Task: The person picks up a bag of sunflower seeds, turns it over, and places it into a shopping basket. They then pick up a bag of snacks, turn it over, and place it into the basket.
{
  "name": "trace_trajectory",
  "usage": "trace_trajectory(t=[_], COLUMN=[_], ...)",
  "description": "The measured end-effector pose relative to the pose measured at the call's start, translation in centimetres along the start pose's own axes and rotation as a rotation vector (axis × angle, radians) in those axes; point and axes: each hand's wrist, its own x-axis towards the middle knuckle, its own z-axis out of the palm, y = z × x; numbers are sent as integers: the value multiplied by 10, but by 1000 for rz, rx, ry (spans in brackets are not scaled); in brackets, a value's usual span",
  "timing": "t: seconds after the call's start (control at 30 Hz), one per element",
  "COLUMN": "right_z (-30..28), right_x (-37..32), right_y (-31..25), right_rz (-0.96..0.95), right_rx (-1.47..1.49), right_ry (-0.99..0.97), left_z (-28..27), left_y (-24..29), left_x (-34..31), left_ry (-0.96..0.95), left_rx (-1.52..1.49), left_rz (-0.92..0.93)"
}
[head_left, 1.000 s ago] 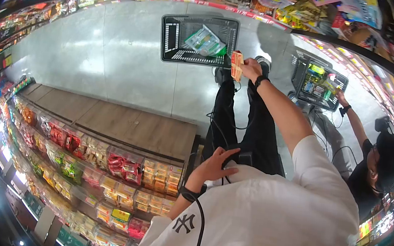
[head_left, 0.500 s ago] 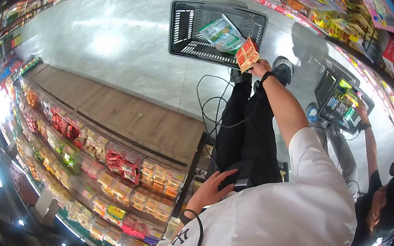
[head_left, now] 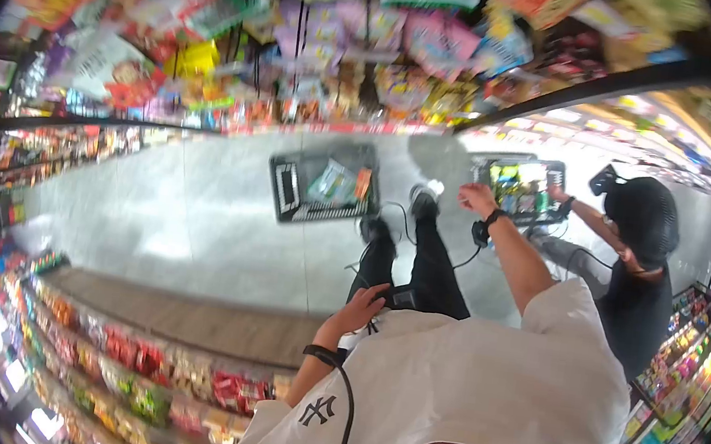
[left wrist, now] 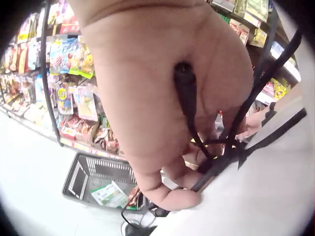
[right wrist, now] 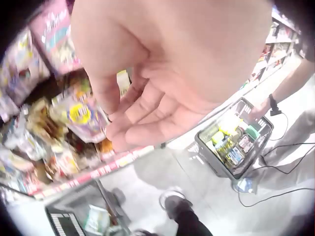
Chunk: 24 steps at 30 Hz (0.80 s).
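Observation:
My right hand (head_left: 476, 199) is raised over the floor, to the right of the dark grey shopping basket. Its fingers curl loosely in the right wrist view, with nothing held. The basket (head_left: 277, 193) stands on the floor by my feet. Inside it lie a green and white packet (head_left: 332, 185) and, at its right end, an orange-red packet (head_left: 363, 183). My left hand (head_left: 360, 310) rests at my waist, fingers relaxed. Black cords (left wrist: 241, 142) hang beside that hand, against the white shirt (left wrist: 266, 191); part of its fingertips is hidden.
Another person (head_left: 638, 310) crouches at the right, one hand at a second basket (right wrist: 216, 167) full of colourful packages. Shelves of bagged snacks (head_left: 440, 42) run along the far side. A snack display (head_left: 144, 356) with a wooden-looking ledge (head_left: 184, 316) stands near left. Cables trail by my legs.
My right hand has let go of the orange-red packet, which now lies in the basket, and has moved off to the right. The head view has tilted up toward the shelves.

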Motion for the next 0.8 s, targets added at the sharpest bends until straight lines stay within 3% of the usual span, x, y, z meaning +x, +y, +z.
trace_trajectory(t=[0.13,0.23,0.27,0.3,0.43,0.57,0.6,0.7,0.8], right_z=[-44,-46,-47,-48,-56,-81,-93,-98,-101], right_x=[-114,-219,-234,-245,-283,-319,-311,-346,-349], right_y=[-70,-118,-122,-125,-161,-245,-267,-333,-378], right_rz=[-324,-514,-566,-613,-714,-916,-980,-1051,-1025], right_rx=[221,348,375,401,380,445,448,452,543], right_ry=[58,102,113,120,108,124,116,181,79], left_z=[-34,-44,-47,-46,-45,-47,-53,-54,-47], left_y=[49,64,95,65,64,78,40,72,86], left_x=[13,39,31,54,72,74,104,93,88], left_ry=[-35,-73,-98,-32,74,191,214,232,339], left_rx=[193,288,303,338,368,400,497,466,383], left_rz=[50,137,83,203,211,273,352,223,130])
